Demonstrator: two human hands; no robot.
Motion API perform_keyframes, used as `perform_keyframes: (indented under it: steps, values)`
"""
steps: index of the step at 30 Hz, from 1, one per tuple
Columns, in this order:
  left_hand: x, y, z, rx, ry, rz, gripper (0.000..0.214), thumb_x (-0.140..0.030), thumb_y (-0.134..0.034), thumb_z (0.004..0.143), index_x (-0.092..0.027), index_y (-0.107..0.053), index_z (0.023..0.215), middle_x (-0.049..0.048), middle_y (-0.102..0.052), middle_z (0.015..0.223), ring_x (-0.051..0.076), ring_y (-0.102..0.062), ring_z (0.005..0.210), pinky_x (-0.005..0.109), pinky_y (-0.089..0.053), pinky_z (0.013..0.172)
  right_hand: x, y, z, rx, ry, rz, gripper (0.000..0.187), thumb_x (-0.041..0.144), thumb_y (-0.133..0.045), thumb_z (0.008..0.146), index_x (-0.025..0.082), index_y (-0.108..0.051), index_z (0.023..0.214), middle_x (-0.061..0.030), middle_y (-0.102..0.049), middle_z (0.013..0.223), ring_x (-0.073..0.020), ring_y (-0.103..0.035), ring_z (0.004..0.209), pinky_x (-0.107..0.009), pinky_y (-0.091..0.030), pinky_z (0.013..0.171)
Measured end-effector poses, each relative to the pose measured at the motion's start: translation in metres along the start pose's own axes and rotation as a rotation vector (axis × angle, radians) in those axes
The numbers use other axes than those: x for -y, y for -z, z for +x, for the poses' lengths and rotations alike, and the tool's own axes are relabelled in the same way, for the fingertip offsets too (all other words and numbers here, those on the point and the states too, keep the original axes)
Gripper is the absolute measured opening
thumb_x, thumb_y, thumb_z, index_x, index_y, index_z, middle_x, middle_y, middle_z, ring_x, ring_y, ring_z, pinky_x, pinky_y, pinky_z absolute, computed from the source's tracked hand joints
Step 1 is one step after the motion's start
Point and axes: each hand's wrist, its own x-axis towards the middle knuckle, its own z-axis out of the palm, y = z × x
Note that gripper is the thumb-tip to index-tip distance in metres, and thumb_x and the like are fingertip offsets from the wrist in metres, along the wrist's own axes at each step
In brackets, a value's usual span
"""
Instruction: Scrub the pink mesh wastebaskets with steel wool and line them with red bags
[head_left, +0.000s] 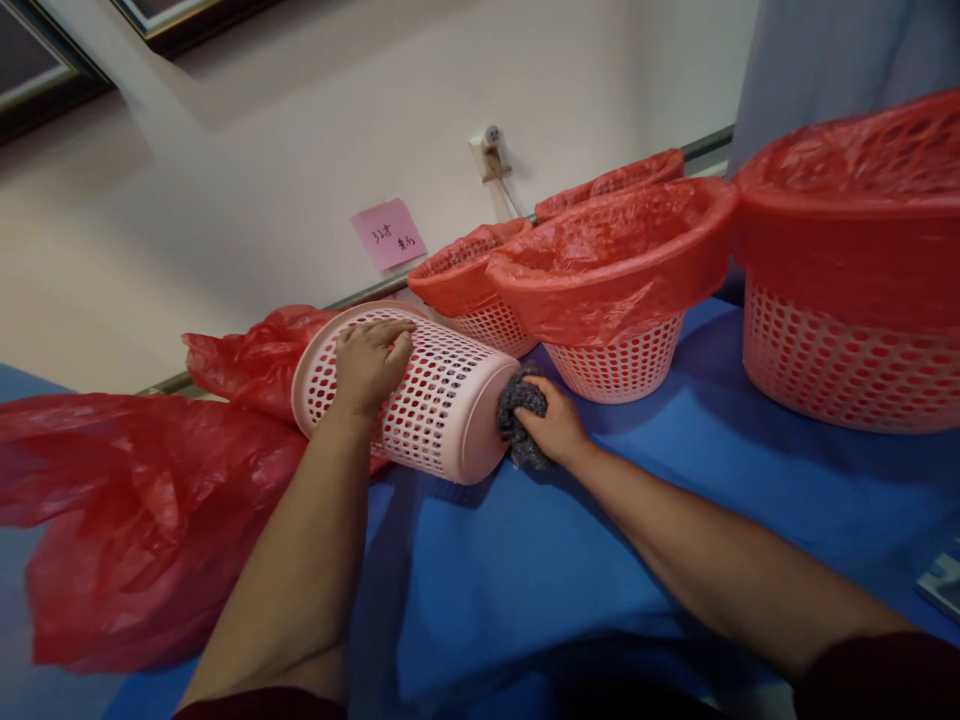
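A pale pink perforated plastic basket (431, 395) lies on its side on the blue-covered surface, its solid base turned to the right. My left hand (371, 365) presses on the upper side of the basket near the rim, fingers bent and holding it. Bunched in my right hand (555, 420) is a dark grey cloth (525, 405), which touches the basket's base. My right fingers are closed around the cloth, and part of them is hidden by it. Red plastic bags (157, 500) lie to the left, next to my left forearm.
Upright baskets lined with red bags stand to the right: a middle one (615, 360), a large one (847, 350) and smaller ones behind, such as this basket (487, 325). A pink note (388, 235) and a socket (489, 155) are on the wall. The blue cover (480, 580) spreads in front.
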Motion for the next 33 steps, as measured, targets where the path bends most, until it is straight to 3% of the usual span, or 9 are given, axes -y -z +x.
perform_keyframes:
  steps: [4,8,11,14,17,24,26,30,33]
  values:
    - [0.0,-0.001,0.001,0.006,-0.007,0.011,0.046,-0.033,-0.042,0.098,-0.022,-0.08,0.121,0.0077,-0.077,0.132,0.033,-0.064,0.132,0.053,-0.037,0.119,0.006,0.002,-0.004,-0.05,0.285,0.062,0.051,0.018,-0.072,0.08,0.023,-0.066,0.13,-0.0086,-0.067,0.136,-0.0241,-0.061,0.131,-0.042,-0.044,0.12]
    - [-0.002,0.001,0.001,0.012,-0.01,0.003,0.045,-0.033,-0.043,0.098,-0.022,-0.08,0.12,0.0077,-0.077,0.132,0.033,-0.064,0.13,0.053,-0.037,0.118,-0.011,-0.007,0.003,-0.04,0.02,-0.017,0.036,0.016,-0.068,0.081,0.019,-0.069,0.117,-0.0089,-0.075,0.106,-0.0271,-0.074,0.1,-0.046,-0.06,0.098]
    - [-0.002,0.003,0.0,0.006,-0.003,0.001,0.045,-0.034,-0.043,0.098,-0.024,-0.08,0.12,0.007,-0.078,0.131,0.033,-0.064,0.131,0.052,-0.037,0.118,-0.015,-0.006,0.006,-0.03,-0.008,-0.036,0.033,0.017,-0.068,0.081,0.019,-0.069,0.114,-0.0086,-0.075,0.1,-0.0283,-0.074,0.094,-0.049,-0.061,0.092]
    - [-0.001,0.002,-0.002,0.004,0.001,0.001,0.045,-0.034,-0.043,0.098,-0.025,-0.08,0.121,0.0057,-0.077,0.132,0.033,-0.064,0.131,0.052,-0.037,0.118,-0.003,0.0,-0.003,-0.047,0.196,-0.021,0.05,0.022,-0.071,0.083,0.022,-0.061,0.132,-0.0116,-0.068,0.131,-0.0288,-0.064,0.127,-0.05,-0.049,0.114]
    - [0.0,0.002,-0.001,0.007,0.009,0.007,0.045,-0.034,-0.042,0.098,-0.026,-0.08,0.12,0.0049,-0.078,0.132,0.032,-0.064,0.131,0.052,-0.037,0.118,0.008,0.001,-0.012,-0.051,0.484,0.023,0.06,0.028,-0.069,0.087,0.021,-0.05,0.144,-0.0151,-0.06,0.145,-0.0286,-0.057,0.137,-0.048,-0.045,0.119]
    - [-0.005,0.003,-0.001,0.012,0.013,0.022,0.045,-0.033,-0.041,0.097,-0.026,-0.08,0.12,0.0046,-0.077,0.132,0.031,-0.064,0.132,0.052,-0.036,0.119,-0.005,0.0,0.012,-0.152,-0.034,-0.06,0.05,0.023,-0.067,0.084,0.019,-0.054,0.132,-0.013,-0.072,0.119,-0.0292,-0.07,0.112,-0.049,-0.055,0.105]
    - [-0.006,0.004,-0.002,0.007,0.013,0.021,0.045,-0.033,-0.041,0.097,-0.026,-0.08,0.119,0.0052,-0.078,0.132,0.032,-0.064,0.131,0.053,-0.037,0.118,0.0,0.004,0.01,-0.146,0.099,-0.053,0.051,0.023,-0.067,0.084,0.021,-0.055,0.134,-0.0122,-0.07,0.126,-0.0286,-0.067,0.119,-0.049,-0.052,0.11]
    - [-0.003,0.003,-0.002,-0.003,0.008,0.002,0.044,-0.034,-0.042,0.097,-0.027,-0.08,0.118,0.0046,-0.078,0.132,0.031,-0.064,0.131,0.052,-0.036,0.119,0.021,0.007,-0.016,-0.038,0.673,-0.037,0.055,0.028,-0.066,0.091,0.024,-0.052,0.144,-0.0142,-0.054,0.15,-0.0309,-0.05,0.144,-0.052,-0.041,0.123]
    - [-0.001,0.001,-0.002,-0.006,0.017,0.001,0.043,-0.034,-0.043,0.096,-0.029,-0.08,0.119,0.0024,-0.077,0.132,0.029,-0.064,0.133,0.05,-0.036,0.12,0.025,0.003,-0.024,0.027,0.77,-0.041,0.053,0.028,-0.065,0.092,0.025,-0.054,0.144,-0.014,-0.051,0.152,-0.0309,-0.049,0.145,-0.052,-0.041,0.123]
